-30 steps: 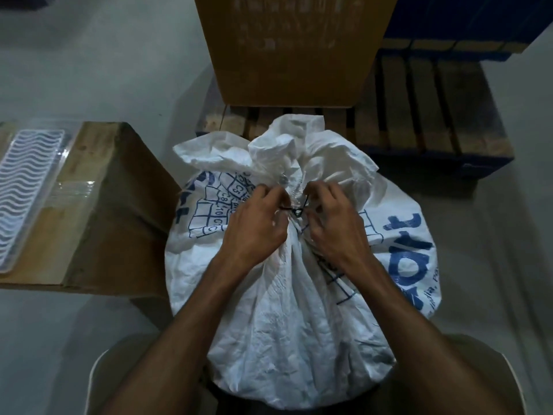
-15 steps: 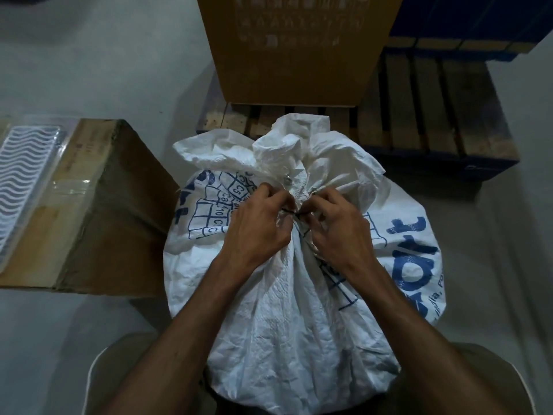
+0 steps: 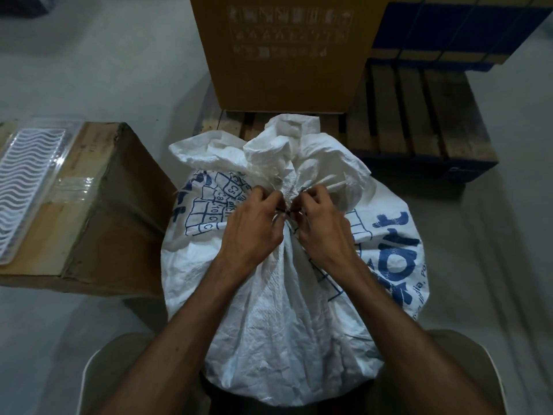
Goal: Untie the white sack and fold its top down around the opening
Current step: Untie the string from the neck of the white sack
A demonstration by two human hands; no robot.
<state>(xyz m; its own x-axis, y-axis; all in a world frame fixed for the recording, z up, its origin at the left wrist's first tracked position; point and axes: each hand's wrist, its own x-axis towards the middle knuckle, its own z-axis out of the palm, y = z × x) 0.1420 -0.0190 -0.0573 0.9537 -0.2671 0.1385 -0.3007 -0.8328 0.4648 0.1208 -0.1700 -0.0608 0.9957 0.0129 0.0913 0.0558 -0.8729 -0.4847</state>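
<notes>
A full white sack (image 3: 269, 310) with blue print stands on the floor between my knees. Its gathered neck is bound by a thin dark tie (image 3: 286, 210), and the crumpled top (image 3: 287, 151) spreads out above the knot. My left hand (image 3: 254, 229) pinches the tie from the left side of the neck. My right hand (image 3: 321, 226) pinches it from the right. The fingertips of both hands meet at the knot and hide most of it.
A brown cardboard box (image 3: 98, 223) stands left of the sack with a clear plastic tray (image 3: 27, 181) on top. A tall carton (image 3: 284, 49) sits on a wooden pallet (image 3: 419, 127) behind the sack. Blue boxes (image 3: 460, 28) are stacked at the back right.
Both hands stay at the knot. The fingertips have drawn closer together on the tie, and the view has shifted slightly.
</notes>
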